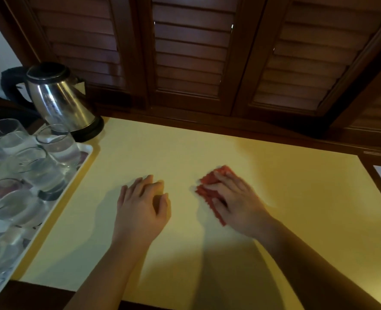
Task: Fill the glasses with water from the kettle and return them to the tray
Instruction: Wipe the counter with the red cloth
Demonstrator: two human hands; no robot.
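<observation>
Student: Nearest the lens, at lower left, what is item 1?

Tutor: Tray (88, 150), white-rimmed, on the left part of the desk (207, 142). Its long axis runs from the near left corner away toward the kettle. Glasses (57, 142) stand upright on it, closely packed. Whether each one holds water cannot be told.

Student: And item 2, behind it?

Tutor: Kettle (60, 97), steel, upright on its base just beyond the tray's far end. The black handle faces left, away from both hands, and the spout faces right.

Student: Then the hands?

Tutor: Left hand (140, 209) is at mid-desk, fingers (145, 182) loosely curled and grasping nothing. Right hand (236, 202) has its fingers spread over a red cloth (209, 182), pressing it to the desk rather than clutching it.

Student: Which relation governs the next move?

Tutor: Kettle and glasses all lie left of both hands and well apart from them, the kettle farther back. The free left hand is the nearer one. Judged from this, any reach goes leftward, and gripping the handle means going around the kettle body.
</observation>
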